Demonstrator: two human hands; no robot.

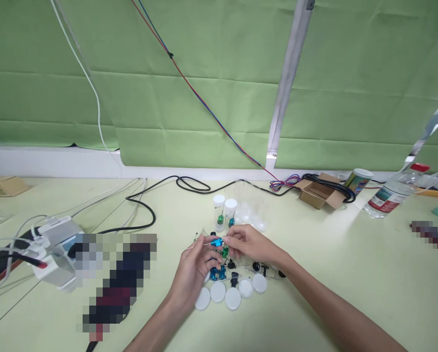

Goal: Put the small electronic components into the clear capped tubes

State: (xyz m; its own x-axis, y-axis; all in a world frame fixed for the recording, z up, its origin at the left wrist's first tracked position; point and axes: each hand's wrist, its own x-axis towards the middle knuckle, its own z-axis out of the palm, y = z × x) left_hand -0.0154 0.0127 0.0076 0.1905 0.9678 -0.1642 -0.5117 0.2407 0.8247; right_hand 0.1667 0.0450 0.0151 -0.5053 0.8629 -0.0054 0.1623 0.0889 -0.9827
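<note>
A small shiny blue fitting with a thin metal rod [216,242] is held between both hands above a loose cluster of parts. My left hand [195,266] is closed on its rod side, with the thumb and fingertips around it. From the right, my right hand [246,242] pinches its other end. Below the fingers lie more blue fittings [218,273], a green one [225,252] and black ones [234,279] with thin rods, partly hidden. Several round white caps [233,298] lie nearest me. Just behind the hands stand two capped clear vials, one with a green fitting [220,219], the other with a blue one [231,222].
Clear containers [253,212] stand behind my right hand. A black cable [193,185] winds along the table's back. An open cardboard box [316,193], a can [358,181] and a red-capped bottle [389,195] are at back right. White plugs [53,254] crowd the left.
</note>
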